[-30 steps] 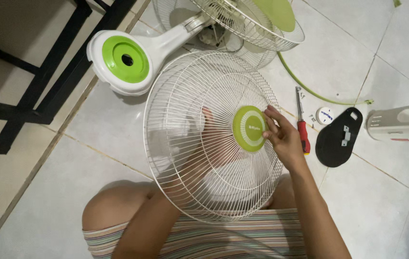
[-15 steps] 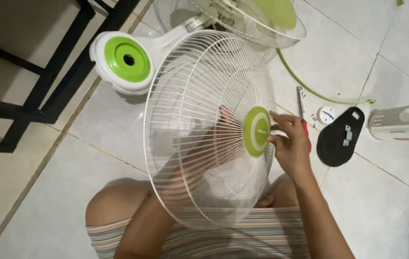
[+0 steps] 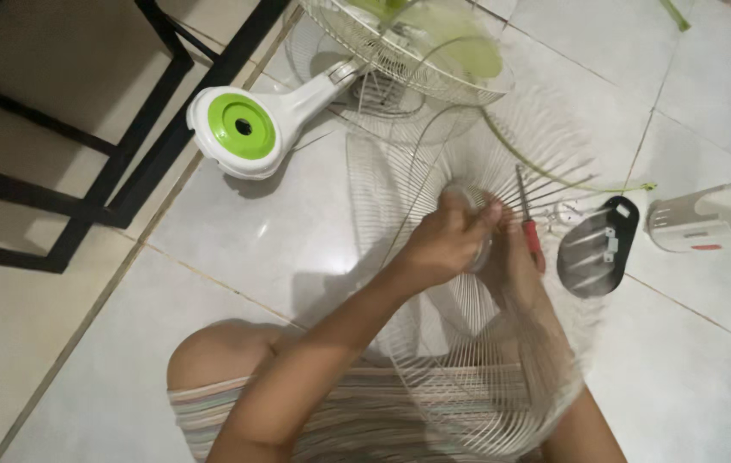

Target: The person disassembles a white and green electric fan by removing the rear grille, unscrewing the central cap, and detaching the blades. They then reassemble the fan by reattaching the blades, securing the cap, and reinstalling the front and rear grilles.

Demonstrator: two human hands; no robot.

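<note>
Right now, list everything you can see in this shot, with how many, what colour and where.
Wire fan guard: one, white, blurred, held on edge at centre.
Fan base: one, white with green disc, upper left floor.
Fan head: one, white cage, green blades, top.
Screwdriver: one, red handle, right of the hands.
Cover plate: one, black, right.
Housing part: one, white, far right.
Frame: one, black, left.
Left hand: at the guard's hub.
Right hand: behind the guard.

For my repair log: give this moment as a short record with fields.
setting: tiled floor, person seated
left hand: grips the hub of the white wire fan guard
right hand: behind the guard's wires, at the hub
guard: blurred, tilted on edge
nearby: red-handled screwdriver, black cover plate, green-and-white fan base
</note>
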